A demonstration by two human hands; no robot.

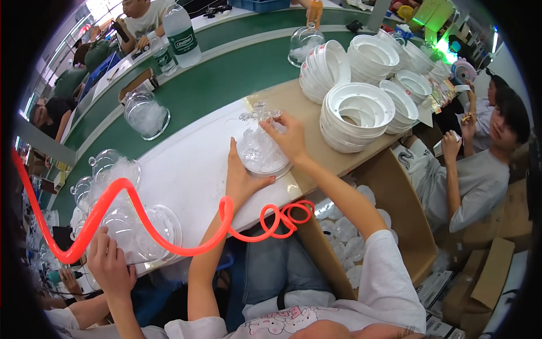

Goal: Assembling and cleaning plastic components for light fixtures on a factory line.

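While your left hand (243, 178) grasps the clear dome (258, 151) around its base on the worktop (189, 150), your right hand (291, 138) pinches the clear cross (259, 111) at its top. White rings (344, 134) stand stacked to the right; a red hose (224, 209) crosses before your left forearm.

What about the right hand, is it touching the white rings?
No, the right hand touches the clear cross, apart from the white rings.

I have two hands (288, 137) and one cross (260, 111). I see one red hose (129, 191), two clear bottles (179, 35), one orange bottle (315, 14).
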